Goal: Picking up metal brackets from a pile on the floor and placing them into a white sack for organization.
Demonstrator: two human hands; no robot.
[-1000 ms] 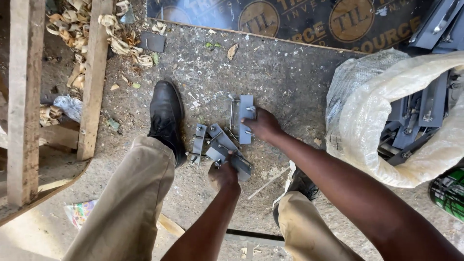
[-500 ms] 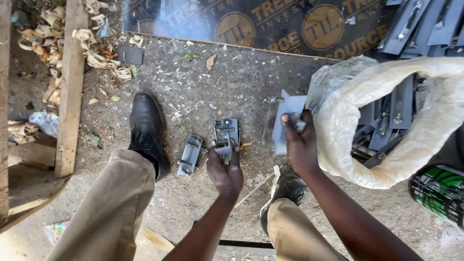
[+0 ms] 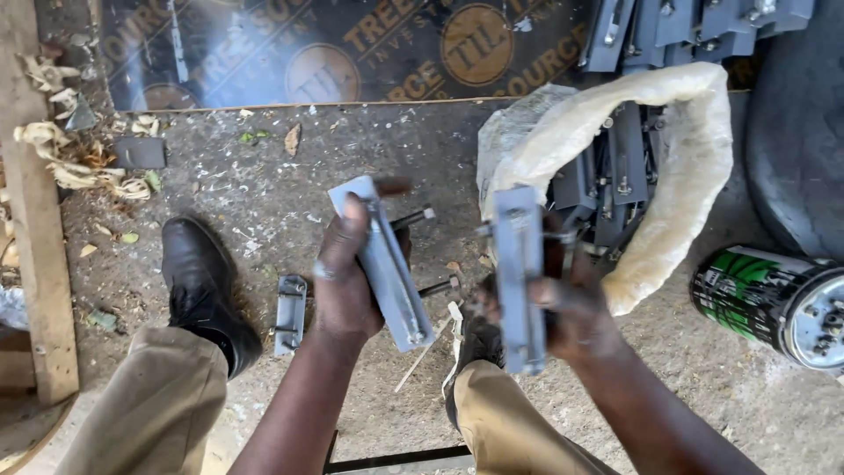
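Brackets (image 3: 384,264) (image 3: 519,277): grey metal, matt, smooth faces, bolts protruding. Third bracket (image 3: 289,314) on the floor: same dull metal. Floor (image 3: 264,202): rough concrete, dusty, strewn with wood shavings. Sack (image 3: 677,185): coarse woven cloth, pale. Can (image 3: 774,303): glossy printed metal. Shoe (image 3: 198,281): black leather, slight sheen. Board (image 3: 352,53): smooth, glossy printed sheet. Plank (image 3: 35,264): raw wood.

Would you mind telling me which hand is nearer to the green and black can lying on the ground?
Right. The right hand, gripping a grey metal bracket, is just left of the can. The left hand holds another bracket farther left.
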